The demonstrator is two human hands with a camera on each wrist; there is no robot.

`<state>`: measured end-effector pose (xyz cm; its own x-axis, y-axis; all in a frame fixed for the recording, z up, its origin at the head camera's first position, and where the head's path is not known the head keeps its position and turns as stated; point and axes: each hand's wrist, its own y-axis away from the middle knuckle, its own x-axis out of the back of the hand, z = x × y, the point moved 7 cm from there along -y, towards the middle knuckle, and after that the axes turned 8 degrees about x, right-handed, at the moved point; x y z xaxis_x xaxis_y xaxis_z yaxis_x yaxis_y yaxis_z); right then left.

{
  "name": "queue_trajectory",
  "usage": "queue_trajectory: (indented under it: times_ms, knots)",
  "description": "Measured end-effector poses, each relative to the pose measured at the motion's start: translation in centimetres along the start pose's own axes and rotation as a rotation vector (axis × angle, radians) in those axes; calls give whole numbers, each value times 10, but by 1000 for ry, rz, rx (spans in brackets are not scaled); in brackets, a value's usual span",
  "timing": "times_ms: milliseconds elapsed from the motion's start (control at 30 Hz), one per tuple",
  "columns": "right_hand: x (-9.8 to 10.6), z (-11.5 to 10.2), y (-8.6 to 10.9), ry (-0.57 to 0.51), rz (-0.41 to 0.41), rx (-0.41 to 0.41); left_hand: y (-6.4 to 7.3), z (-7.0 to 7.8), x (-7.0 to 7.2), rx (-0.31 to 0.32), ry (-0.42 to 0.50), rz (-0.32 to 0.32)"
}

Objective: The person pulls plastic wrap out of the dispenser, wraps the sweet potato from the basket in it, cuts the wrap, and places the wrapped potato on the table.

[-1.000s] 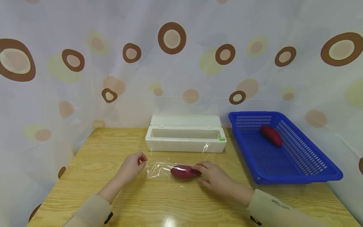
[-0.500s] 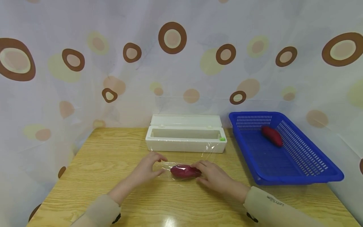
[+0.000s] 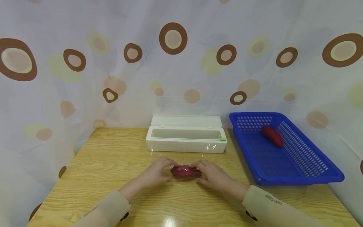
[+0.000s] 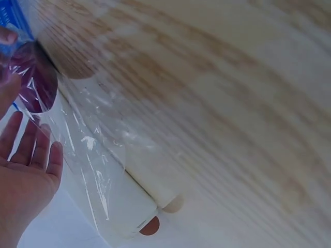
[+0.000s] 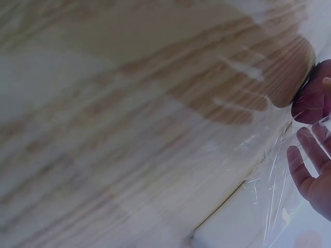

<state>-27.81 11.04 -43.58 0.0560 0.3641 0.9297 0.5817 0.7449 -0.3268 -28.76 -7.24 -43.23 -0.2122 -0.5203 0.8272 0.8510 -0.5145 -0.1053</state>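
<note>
with the left hand (image 3: 156, 173), loosely spread, leaving a wide gap between thumb and fingers; reaching to the left end of the root (image 3: 185, 172), fingertips at its far edge, thumb just beside; cannot tell whether pressing there or barely touching. with the right hand (image 3: 214, 176), resting fingertips on the far side of the right end, thumb close to the near edge; in the right wrist view, fingers fairly straight and apart; cannot tell whether pinching or only touching. between both hands, lying lengthwise across the table (image 3: 113, 157), the root, glossy under clear film (image 4: 93, 150). beyond, running towards the white box (image 3: 185, 146), more of the film, creased and shiny. on the box, a raised lid (image 3: 187, 120) at the back. off to the right, a blue basket (image 3: 272, 165) with a second root (image 3: 272, 136) inside, near the right wall.
</note>
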Motion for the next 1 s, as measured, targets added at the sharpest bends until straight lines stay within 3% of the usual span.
queue_trajectory:
  times_ms: [433,700,867,1000]
  knots:
    - [-6,10,-6,-6,-7,58,-9,-9,-8,47,31,-16]
    - [-8,12,-9,34,-15,13,-15,-7,-8,36,30,-12]
    - [-10,15,-12,49,-45,-36,-21,-10,-10,78,37,-22]
    - [-8,15,-15,55,-28,-29,-27,-12,-11,102,40,-31]
